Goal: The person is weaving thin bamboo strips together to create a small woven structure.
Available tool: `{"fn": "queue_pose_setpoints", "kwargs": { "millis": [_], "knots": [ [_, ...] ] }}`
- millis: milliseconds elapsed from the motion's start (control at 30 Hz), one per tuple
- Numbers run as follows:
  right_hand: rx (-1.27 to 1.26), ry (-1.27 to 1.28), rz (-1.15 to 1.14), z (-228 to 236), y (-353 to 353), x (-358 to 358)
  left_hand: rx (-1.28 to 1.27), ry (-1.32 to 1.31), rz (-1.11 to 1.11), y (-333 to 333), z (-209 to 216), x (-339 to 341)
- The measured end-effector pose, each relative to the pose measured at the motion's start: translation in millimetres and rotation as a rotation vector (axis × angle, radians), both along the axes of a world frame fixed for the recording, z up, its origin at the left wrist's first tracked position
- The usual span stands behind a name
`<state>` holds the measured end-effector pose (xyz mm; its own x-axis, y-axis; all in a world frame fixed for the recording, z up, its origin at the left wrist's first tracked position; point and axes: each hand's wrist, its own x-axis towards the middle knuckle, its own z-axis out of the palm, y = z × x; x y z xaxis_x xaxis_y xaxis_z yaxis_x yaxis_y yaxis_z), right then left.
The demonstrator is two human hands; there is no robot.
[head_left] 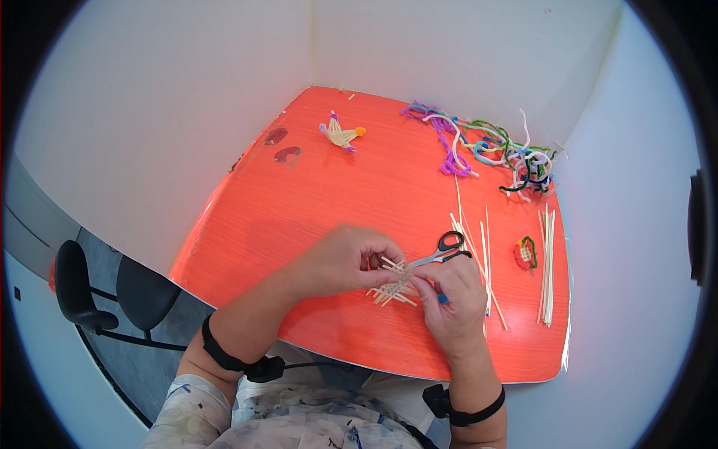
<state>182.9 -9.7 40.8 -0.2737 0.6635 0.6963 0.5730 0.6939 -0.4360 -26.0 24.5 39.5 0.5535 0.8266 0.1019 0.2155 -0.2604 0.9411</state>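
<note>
Near the front edge of the table, a small cluster of short pale sticks [395,292] crosses in several directions, with a greyish middle part. My left hand [340,258] is closed, thumb and fingers pinching the cluster's upper side. My right hand [454,299] is closed too, its thumb and fingertip pressed together at the cluster's right edge; what they pinch is too small to make out. Scissors [437,252] with black handles lie just beyond my right fingers, blades pointing toward the cluster. A bit of blue [443,298] shows by my right palm.
Long thin sticks [486,258] lie right of the scissors, and another bundle [547,269] lies near the right edge. Tangled coloured fuzzy stems [486,146] sit at the back right. A star-shaped stick piece [340,135] stands farther left. A small red-green piece [526,254] lies between the bundles. White walls enclose the red table [299,202].
</note>
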Motion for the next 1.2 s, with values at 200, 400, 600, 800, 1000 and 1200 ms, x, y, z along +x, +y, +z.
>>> {"fn": "queue_pose_setpoints", "kwargs": {
  "millis": [200,400,600,800,1000,1200],
  "knots": [
    [-0.15,0.104,0.031,-2.1,0.7,1.7,0.032,0.029,-0.116,-0.8,3.8,-2.8],
    [-0.393,0.24,0.104,-1.0,3.4,9.5,-0.081,-0.012,-0.2,-1.8,9.7,-2.6],
    [-0.652,0.435,0.161,-9.1,2.3,8.3,-0.274,-0.392,-0.119,-5.3,-3.2,3.2],
    [-0.745,0.625,0.267,-13.2,0.3,-0.9,-0.448,-0.548,0.031,0.4,-12.2,9.7],
    [-0.531,0.293,0.148,-14.0,0.7,0.1,-0.552,-0.762,0.113,5.1,-15.1,12.3],
    [-0.317,0.066,0.102,-8.4,-4.4,-9.7,-0.433,-0.71,0.266,6.7,-17.6,12.4]
  ]
}}
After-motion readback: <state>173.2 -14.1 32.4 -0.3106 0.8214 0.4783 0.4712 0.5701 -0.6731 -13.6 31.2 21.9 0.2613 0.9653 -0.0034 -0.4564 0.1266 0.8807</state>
